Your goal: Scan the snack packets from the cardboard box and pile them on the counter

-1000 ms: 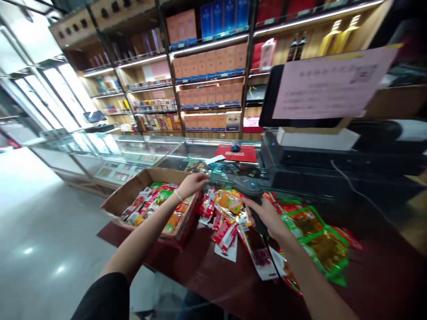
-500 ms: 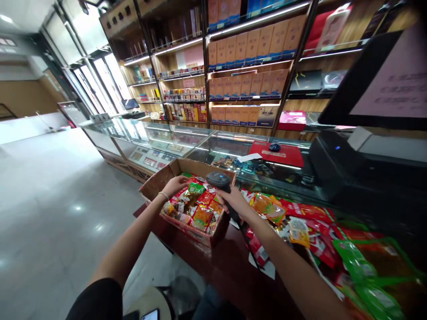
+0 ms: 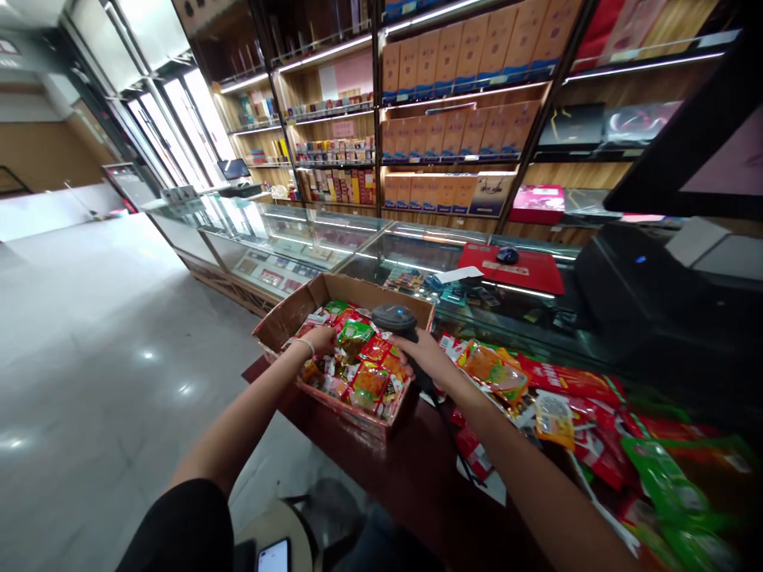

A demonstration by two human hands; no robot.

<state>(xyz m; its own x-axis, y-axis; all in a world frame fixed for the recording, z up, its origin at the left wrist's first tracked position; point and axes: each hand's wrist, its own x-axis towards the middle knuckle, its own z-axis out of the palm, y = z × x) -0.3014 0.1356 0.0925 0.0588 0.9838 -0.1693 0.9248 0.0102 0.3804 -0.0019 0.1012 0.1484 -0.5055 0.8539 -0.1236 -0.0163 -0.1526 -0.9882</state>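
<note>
My right hand (image 3: 426,357) grips the handle of a black barcode scanner (image 3: 394,318), whose head hangs over the right side of an open cardboard box (image 3: 351,413). The scanner's cable runs down past my wrist. Small sealed snack packets (image 3: 370,381) in red, green and orange wrappers fill the box. Inside its left part, my left hand (image 3: 322,340) rests among the packets with fingers curled down, next to a green-topped packet (image 3: 356,332). What those fingertips hold, if anything, is hidden.
The box stands on a dark red table (image 3: 393,477). To the right lies a pile of larger snack packets (image 3: 554,413). Behind run a glass counter (image 3: 358,238) with a red mat (image 3: 524,274) and mouse, and a black monitor (image 3: 656,175). A phone (image 3: 274,556) lies on a stool below.
My left hand's fingers, stretched toward the packets before, are now curled down among them. My right hand still holds the scanner over the box. The view has shifted slightly.
</note>
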